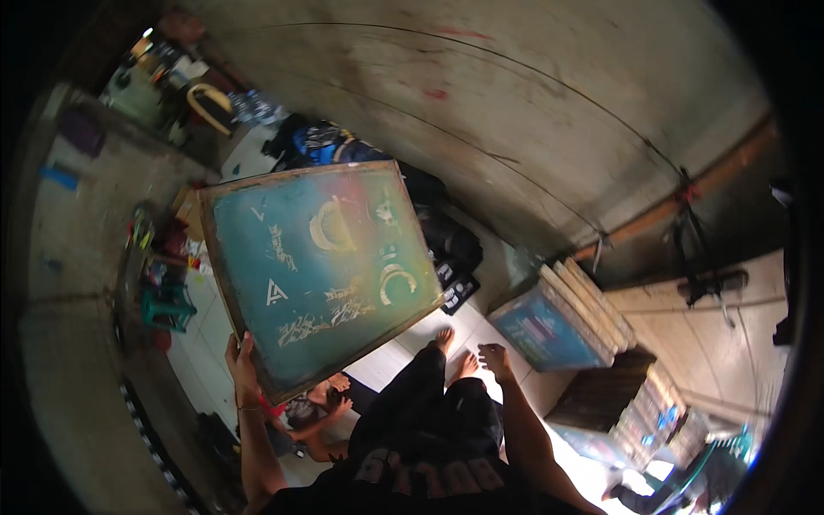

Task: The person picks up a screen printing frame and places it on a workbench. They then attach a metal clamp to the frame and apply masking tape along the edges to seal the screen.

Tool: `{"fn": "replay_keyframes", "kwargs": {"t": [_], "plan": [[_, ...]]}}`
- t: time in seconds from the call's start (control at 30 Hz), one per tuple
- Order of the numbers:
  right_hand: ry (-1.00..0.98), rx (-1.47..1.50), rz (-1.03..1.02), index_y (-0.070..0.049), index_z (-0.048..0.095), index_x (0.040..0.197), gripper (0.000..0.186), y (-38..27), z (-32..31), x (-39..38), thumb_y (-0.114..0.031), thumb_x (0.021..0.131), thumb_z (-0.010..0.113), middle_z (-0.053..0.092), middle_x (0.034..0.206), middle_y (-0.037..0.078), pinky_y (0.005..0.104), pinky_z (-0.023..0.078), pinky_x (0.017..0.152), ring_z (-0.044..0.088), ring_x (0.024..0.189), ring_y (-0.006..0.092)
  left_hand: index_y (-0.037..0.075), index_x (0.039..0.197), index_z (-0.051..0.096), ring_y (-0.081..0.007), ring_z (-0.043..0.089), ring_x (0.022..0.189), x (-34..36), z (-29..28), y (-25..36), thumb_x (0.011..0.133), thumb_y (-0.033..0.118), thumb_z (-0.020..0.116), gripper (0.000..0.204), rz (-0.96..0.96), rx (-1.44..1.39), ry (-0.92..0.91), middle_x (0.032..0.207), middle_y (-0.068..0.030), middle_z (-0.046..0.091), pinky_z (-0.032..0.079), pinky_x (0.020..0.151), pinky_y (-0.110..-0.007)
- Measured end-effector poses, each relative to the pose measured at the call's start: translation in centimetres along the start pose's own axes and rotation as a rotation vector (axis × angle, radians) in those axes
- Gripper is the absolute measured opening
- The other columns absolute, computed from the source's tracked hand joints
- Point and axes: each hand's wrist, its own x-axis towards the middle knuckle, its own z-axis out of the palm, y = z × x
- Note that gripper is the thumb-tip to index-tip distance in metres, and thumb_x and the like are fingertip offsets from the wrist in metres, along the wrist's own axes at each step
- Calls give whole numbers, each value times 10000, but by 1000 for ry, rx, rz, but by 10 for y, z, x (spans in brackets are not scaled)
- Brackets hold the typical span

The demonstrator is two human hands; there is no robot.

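Note:
My left hand (241, 365) grips the lower left edge of a large square screen frame (339, 257) with a wooden border and a teal surface marked with pale designs and a yellow-pink patch. The frame is held tilted at the middle left of the view. My right hand (493, 359) is raised to the right of it, fingers apart and slightly curled, holding nothing. Beyond that hand, similar frames lean in a stack (549, 322) against others, and a further stack of frames (652, 399) stands lower down at the right.
A seated person (313, 421) is below my frame at left, near my legs. Black bags (455, 240), water bottles (257, 107) and a green stool (167, 306) line the floor (206, 330). A wall (601, 86) with hanging cables is ahead. Dark clutter sits lower right.

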Motion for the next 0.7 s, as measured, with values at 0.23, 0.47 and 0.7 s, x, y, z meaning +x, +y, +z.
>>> {"fn": "replay_keyframes", "kwargs": {"t": [0.23, 0.47, 0.7], "plan": [[-215, -181, -224, -63, 580, 1320, 770, -275, 48, 62, -721, 929, 498, 635, 1240, 93, 429, 498, 919, 592, 1143, 229, 23, 1245, 633, -104, 599, 986, -50, -42, -56, 995, 246, 619, 336, -71, -344, 259, 1099, 6, 666, 453, 896, -258], [-488, -689, -261, 54, 550, 1354, 838, -414, 135, 127, -685, 997, 376, 649, 1225, 177, 382, 452, 974, 601, 1098, 261, 12, 1237, 631, -89, 622, 944, -46, -35, -103, 995, 264, 624, 349, -187, -583, 316, 1072, -1, 672, 493, 829, -250], [-147, -1001, -419, 97, 715, 981, 829, -402, 233, 183, -692, 955, 463, 657, 776, 130, 368, 487, 776, 618, 807, 234, 52, 1138, 683, -126, 664, 798, 3, -47, -147, 978, 337, 647, 329, -382, -596, 459, 961, -1, 709, 523, 743, -271]]}}
